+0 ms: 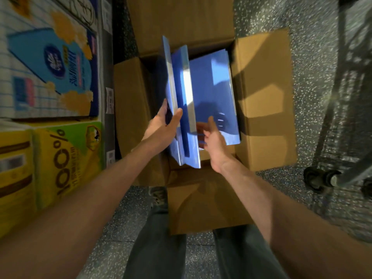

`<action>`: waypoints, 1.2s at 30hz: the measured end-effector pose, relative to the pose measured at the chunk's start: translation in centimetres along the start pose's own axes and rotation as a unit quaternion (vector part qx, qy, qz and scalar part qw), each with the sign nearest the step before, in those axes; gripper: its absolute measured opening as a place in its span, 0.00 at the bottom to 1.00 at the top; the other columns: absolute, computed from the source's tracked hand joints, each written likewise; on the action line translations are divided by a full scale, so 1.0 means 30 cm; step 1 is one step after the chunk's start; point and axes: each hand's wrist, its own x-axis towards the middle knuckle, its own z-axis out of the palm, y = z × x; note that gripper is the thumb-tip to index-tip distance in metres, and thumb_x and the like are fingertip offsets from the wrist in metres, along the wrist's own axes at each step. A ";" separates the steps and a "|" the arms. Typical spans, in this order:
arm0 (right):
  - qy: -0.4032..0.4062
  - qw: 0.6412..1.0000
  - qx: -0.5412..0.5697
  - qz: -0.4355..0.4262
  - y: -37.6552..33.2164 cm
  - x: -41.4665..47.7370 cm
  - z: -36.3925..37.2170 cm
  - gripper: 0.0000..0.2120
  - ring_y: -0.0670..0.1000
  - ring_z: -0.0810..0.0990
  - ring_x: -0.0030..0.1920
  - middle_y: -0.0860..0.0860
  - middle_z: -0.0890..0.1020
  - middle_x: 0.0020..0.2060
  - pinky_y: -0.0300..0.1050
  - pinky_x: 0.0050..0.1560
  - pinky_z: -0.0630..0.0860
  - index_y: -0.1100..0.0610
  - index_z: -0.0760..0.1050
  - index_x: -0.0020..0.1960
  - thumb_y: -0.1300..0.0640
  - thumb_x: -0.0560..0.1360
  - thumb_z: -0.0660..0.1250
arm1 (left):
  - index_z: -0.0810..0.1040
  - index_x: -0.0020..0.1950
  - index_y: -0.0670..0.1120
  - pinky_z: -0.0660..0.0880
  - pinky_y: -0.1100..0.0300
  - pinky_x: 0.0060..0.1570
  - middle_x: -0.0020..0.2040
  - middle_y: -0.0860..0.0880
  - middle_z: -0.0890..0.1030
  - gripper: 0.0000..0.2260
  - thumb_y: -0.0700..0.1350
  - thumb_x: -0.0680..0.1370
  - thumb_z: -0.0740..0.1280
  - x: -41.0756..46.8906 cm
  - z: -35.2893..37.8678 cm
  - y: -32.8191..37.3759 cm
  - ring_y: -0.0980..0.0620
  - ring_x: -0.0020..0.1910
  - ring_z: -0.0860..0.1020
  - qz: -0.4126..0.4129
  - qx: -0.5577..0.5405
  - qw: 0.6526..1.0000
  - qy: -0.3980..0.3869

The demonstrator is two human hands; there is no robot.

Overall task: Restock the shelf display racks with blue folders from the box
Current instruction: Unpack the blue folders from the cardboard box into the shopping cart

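While I stand over the open cardboard box (pixel 263 97) on the speckled floor (pixel 314 57), my left hand (pixel 163 123) grips a bundle of blue folders (pixel 181 87) near their lower end, with the thumb curled over the near face and the fingers wrapped behind. The bundle stands on edge, tilted, along the box's left side, and its lower corner juts past the box's near edge.

My right hand (pixel 214 139) reaches in beside it with the thumb raised and the fingers loosely spread, closed round nothing. It hangs over the near end of the flat stack of folders (pixel 213 81), which fills the right side of the box. The fingers are blurred, so I cannot tell whether they touch either lot.

All four flaps of the box lie folded outward. To the left of the box stand shelf goods, a blue pack (pixel 50 63) above a yellow pack (pixel 66 164). To its right a trolley wheel (pixel 316 179) rests on the floor.
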 end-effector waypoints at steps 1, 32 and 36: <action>-0.016 1.000 0.004 0.000 0.002 -0.017 0.022 0.27 0.47 0.81 0.47 0.51 0.84 0.52 0.39 0.41 0.73 0.52 0.80 0.56 0.41 0.84 0.46 | 0.49 0.83 0.58 0.70 0.63 0.56 0.78 0.58 0.65 0.34 0.68 0.81 0.55 -0.013 -0.002 0.005 0.59 0.66 0.72 -0.007 0.003 1.000 0.000; -0.038 0.986 -0.154 -0.044 -0.331 -0.696 -0.164 0.15 0.55 0.80 0.43 0.57 0.83 0.47 0.48 0.46 0.77 0.57 0.76 0.53 0.49 0.84 0.54 | 0.70 0.55 0.42 0.73 0.51 0.46 0.53 0.40 0.81 0.13 0.52 0.83 0.58 -0.666 -0.204 0.587 0.38 0.51 0.80 -0.036 0.251 0.959 0.129; -0.003 0.973 -0.207 -0.106 -0.449 -0.902 -0.285 0.13 0.56 0.80 0.48 0.58 0.84 0.50 0.53 0.52 0.79 0.57 0.77 0.48 0.51 0.82 0.58 | 0.70 0.52 0.43 0.77 0.52 0.48 0.51 0.41 0.80 0.12 0.52 0.82 0.60 -0.876 -0.250 0.816 0.38 0.52 0.81 -0.006 0.217 0.968 0.129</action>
